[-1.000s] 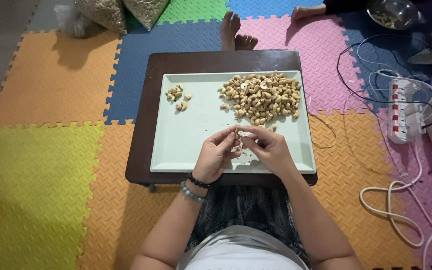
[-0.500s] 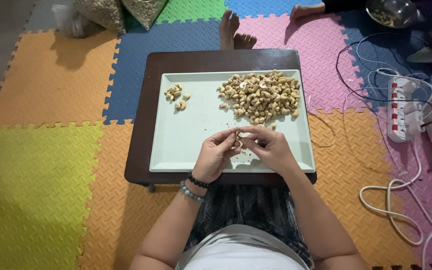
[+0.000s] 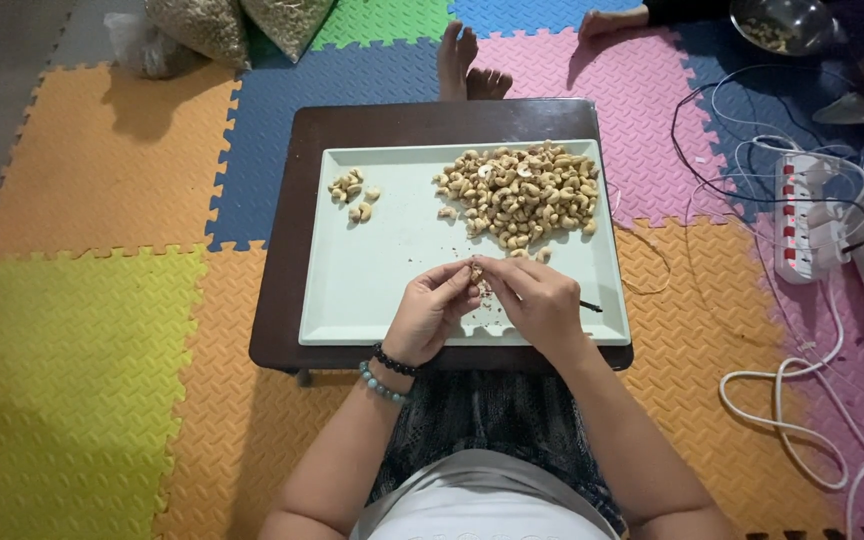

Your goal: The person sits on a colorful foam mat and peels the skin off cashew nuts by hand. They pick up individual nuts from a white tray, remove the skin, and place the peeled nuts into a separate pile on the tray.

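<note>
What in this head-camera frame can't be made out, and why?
- Nut between the left hand and right hand: covered by the fingers, too small.
- Thin dark tool: only its tip shows past the right hand.
- Metal bowl: cut by the top edge.

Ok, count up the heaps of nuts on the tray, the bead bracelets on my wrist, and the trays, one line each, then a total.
Heaps of nuts: 2, a big heap and a small heap
Bracelets: 2, a dark bracelet and a pale blue bracelet, both on the left wrist
Trays: 1, the pale green tray
Total: 5
</note>
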